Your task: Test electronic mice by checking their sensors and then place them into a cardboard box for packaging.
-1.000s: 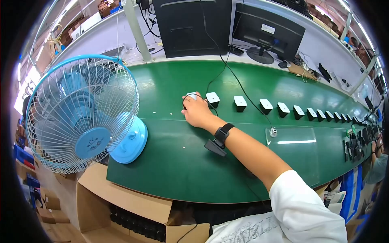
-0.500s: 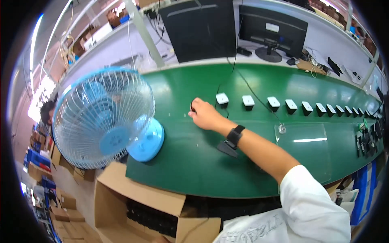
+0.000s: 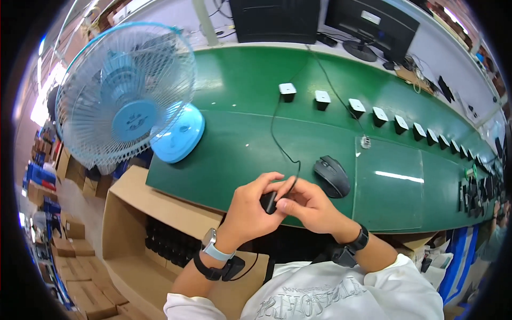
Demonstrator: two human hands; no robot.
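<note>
Both my hands meet just above the near edge of the green table. My left hand [image 3: 249, 210] is closed around a small black block-like piece [image 3: 268, 202]; its exact kind is unclear. Fingertips of my right hand [image 3: 314, 208] pinch a thin black cable [image 3: 277, 141] right beside that piece, and whether the cable's end sits in it is hidden. The cable runs up the table toward a small black box with a white top [image 3: 287, 92]. To the right of my hands lies a black computer mouse [image 3: 332, 176].
A blue fan [image 3: 130, 117] stands at the left. Below it an open cardboard box [image 3: 125, 218] holds rows of black pieces. More white-topped boxes [image 3: 356, 106] line the table toward the right. A clear mat [image 3: 394, 197] and several black parts [image 3: 474, 194] lie right; monitors stand behind.
My right hand has come back from the far part of the table to my left hand. The left has risen from the cardboard box with the black piece. The view has tilted down.
</note>
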